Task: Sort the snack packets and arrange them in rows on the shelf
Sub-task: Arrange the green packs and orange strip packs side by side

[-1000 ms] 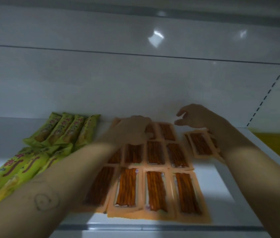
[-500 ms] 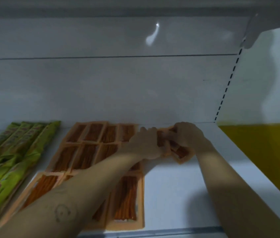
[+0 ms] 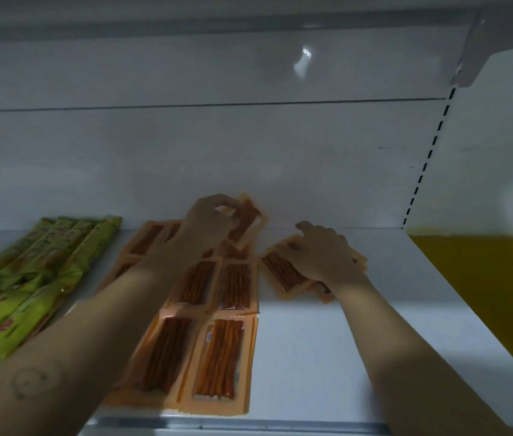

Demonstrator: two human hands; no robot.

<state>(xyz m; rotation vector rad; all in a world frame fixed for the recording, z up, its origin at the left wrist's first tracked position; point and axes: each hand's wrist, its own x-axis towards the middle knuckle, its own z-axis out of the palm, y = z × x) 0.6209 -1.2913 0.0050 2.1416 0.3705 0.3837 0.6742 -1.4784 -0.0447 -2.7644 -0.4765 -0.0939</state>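
Where the shelf [image 3: 327,357] meets its white back panel [image 3: 248,146], I see the left hand [image 3: 209,220] holding a lifted packet [image 3: 250,217], orange with a clear window over dark red-brown sticks. Its fingers are curled round the packet's near end, pinching it. The packet is clear of the shelf and tilted, its far end up and to the right against the back panel. Below and in front of that hand, the orange packets [image 3: 217,354] lie flat in rows running from the back of the shelf to its front lip, with edges touching or slightly overlapping. The left forearm crosses their left columns and hides part of them. Just right of these rows sits a loose pile [image 3: 283,272] of the same kind of packet, skewed to the rows. The right hand [image 3: 321,254] lies palm down on this pile, fingers bent over its far edge; I cannot tell whether they grip or merely press. At far left, the green packets [image 3: 44,256] lie side by side in their own rows. A slotted upright [image 3: 428,158] and a yellow panel [image 3: 485,278] bound the shelf at right.
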